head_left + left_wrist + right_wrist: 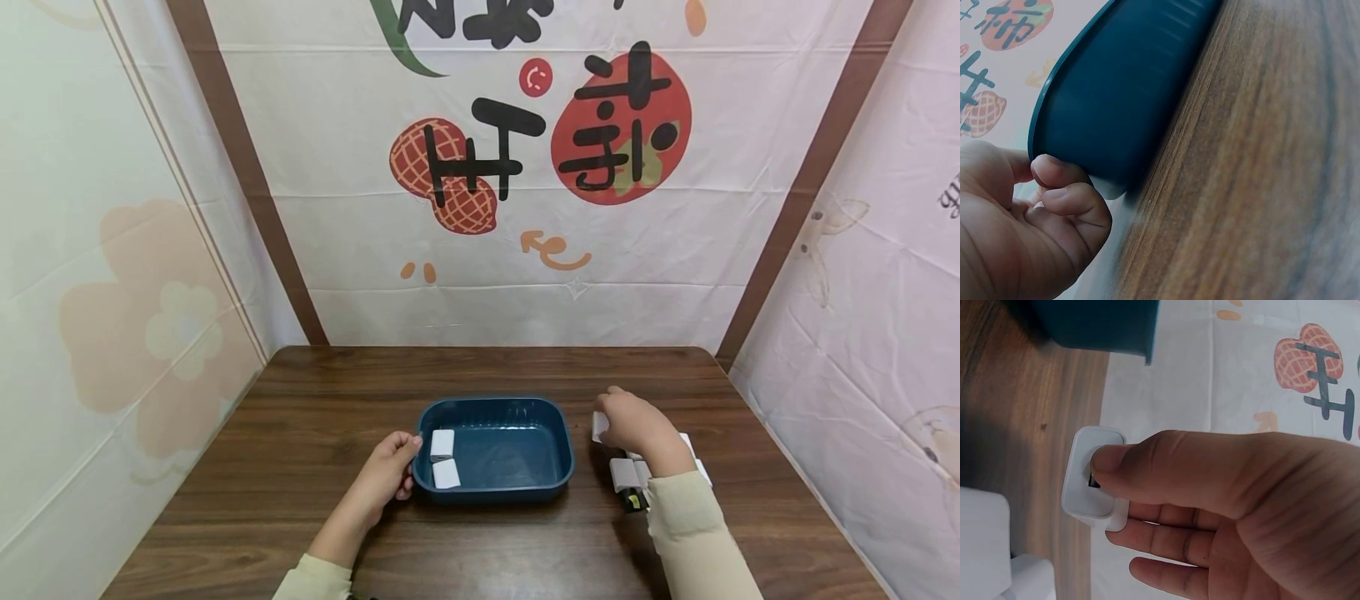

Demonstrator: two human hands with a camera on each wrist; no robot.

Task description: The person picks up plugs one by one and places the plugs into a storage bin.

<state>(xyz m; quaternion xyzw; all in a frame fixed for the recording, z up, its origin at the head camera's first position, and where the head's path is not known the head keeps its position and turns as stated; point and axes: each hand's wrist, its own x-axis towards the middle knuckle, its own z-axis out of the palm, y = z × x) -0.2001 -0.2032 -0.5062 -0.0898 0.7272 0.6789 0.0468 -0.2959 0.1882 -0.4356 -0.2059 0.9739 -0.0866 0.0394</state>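
My left hand (386,468) grips the left rim of a dark blue rectangular tray (495,495); in the left wrist view its thumb and curled fingers pinch the tray's edge. Inside the tray, along its left side, lie two white blocks, a rear one (442,444) and a front one (446,474). To the right of the tray my right hand (639,427) pinches a white charger (1079,487) between thumb and fingers. A small dark slot shows on the charger's face beside the thumb. In the head view the hand covers much of this charger.
Several more white blocks (623,474) lie grouped under and beside the right forearm, partly hidden by it. A small black item with a yellow-green mark (632,501) sits at their front. The brown wooden table (337,400) meets printed white curtains (345,308) at the back and sides.
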